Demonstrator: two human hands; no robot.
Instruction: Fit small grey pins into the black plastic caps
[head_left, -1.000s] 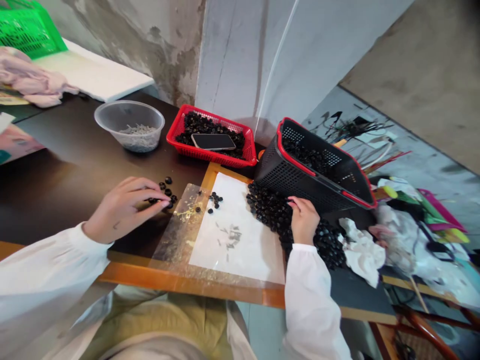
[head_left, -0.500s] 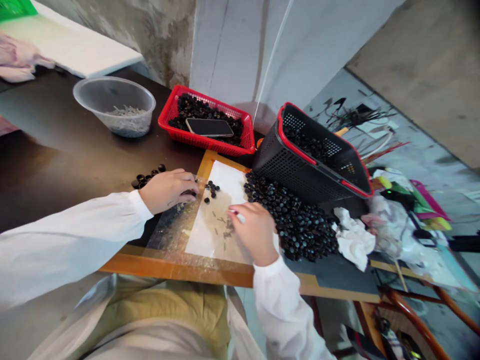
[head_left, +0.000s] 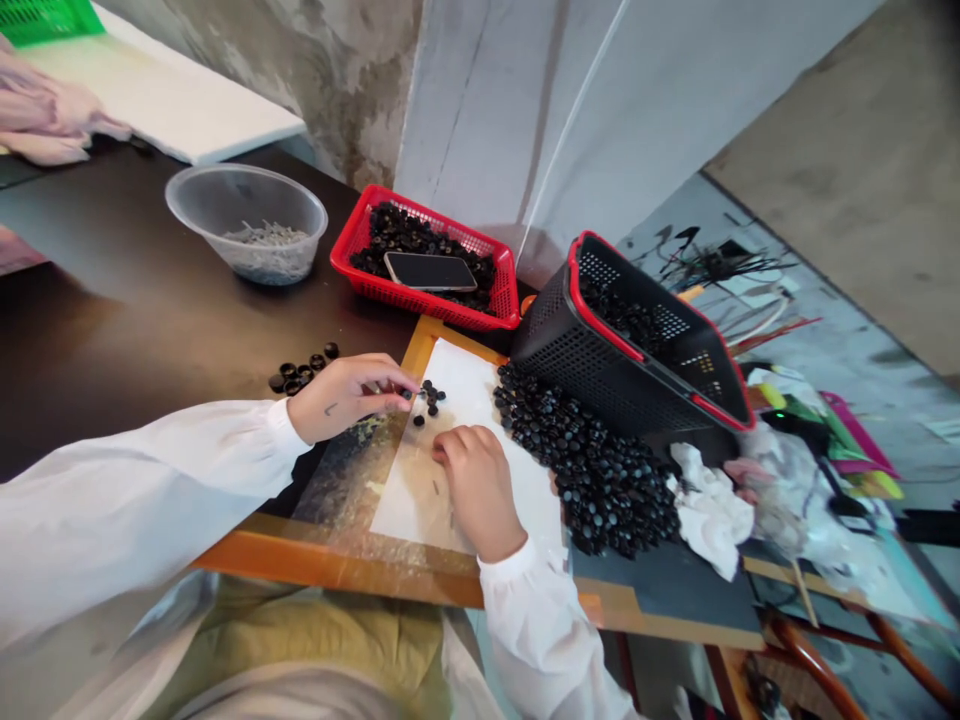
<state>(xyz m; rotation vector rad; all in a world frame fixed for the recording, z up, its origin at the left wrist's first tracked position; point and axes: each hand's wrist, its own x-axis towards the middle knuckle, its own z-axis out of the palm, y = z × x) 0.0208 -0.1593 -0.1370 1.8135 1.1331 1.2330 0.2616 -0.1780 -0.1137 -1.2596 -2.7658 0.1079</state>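
Observation:
My left hand (head_left: 349, 397) reaches over the edge of a white paper sheet (head_left: 480, 395), its fingertips pinching at a small black bead beside a little cluster of black beads (head_left: 430, 400). My right hand (head_left: 476, 490) rests curled on the paper, and its fingers hide what lies beneath them. A few thin grey slivers (head_left: 435, 488) lie near it. To the right spreads a large pile of black beads (head_left: 585, 465). Another small group of beads (head_left: 300, 372) sits on the dark tabletop behind my left wrist.
A clear plastic bowl (head_left: 247, 195) holds grey slivers. A red basket (head_left: 450, 310) holds black beads and a phone (head_left: 430, 271). A tilted black basket with a red rim (head_left: 570, 370) leans by the pile. Crumpled white tissue (head_left: 711, 510) lies to the right, beyond the table's edge are wires.
My left hand has moved right, from the paper's edge onto the bead cluster. My right hand has shifted left across the paper, and the white item in its fingers no longer shows.

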